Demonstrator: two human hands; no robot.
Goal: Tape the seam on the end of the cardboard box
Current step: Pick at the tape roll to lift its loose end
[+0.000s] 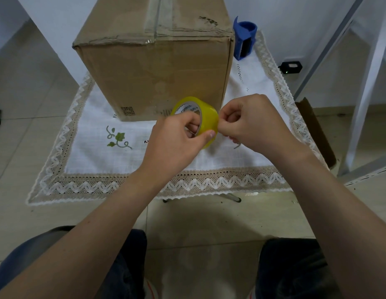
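Note:
A tall brown cardboard box (154, 67) stands on a white cloth with a lace border (144, 182); its top seam carries clear tape. In front of the box's lower right corner I hold a yellow roll of tape (206, 117) above the cloth. My left hand (179, 139) grips the roll, fingers through its core and thumb on the outer face. My right hand (250, 121) has its fingers curled, and thumb and forefinger pinch at the roll's right edge. Whether a loose tape end is lifted is too small to tell.
A blue tape dispenser (244, 38) stands behind the box's right side. A small black device with a green light (291, 67) lies on the floor at the right, near white metal frame legs (364, 87). A brown cardboard piece (314, 128) leans beside the cloth.

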